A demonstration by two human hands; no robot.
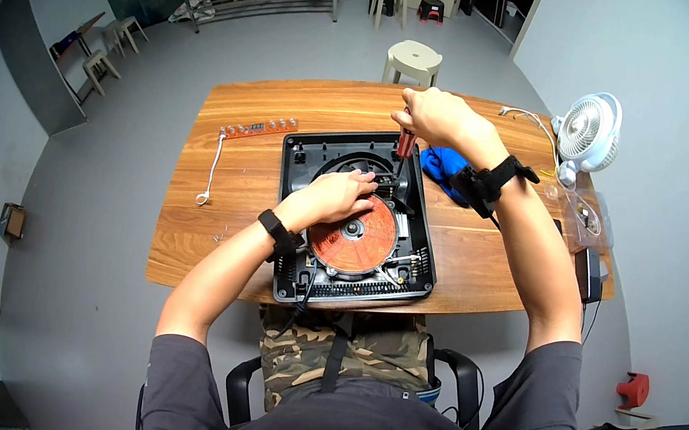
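An opened induction cooker base, a black plastic housing [293,154], lies on the wooden table in front of me. Inside it sits a round orange-red coil disc [365,242] with a dark hub. My left hand [334,197] rests over the disc's upper left part, fingers stretched out and lying flat. My right hand [443,117] is closed around the top of a screwdriver [406,143] with a red handle. The screwdriver stands nearly upright, its shaft pointing down into the housing's far part, beside the fan area. Where its tip touches is too small to tell.
On the wooden table [228,167], a strip circuit board [260,128] with a white cable lies left. A blue cloth-like item [445,176] lies right of the housing. A white fan [587,133], a clear plastic bag [579,215] and a black box [589,275] stand along the right edge.
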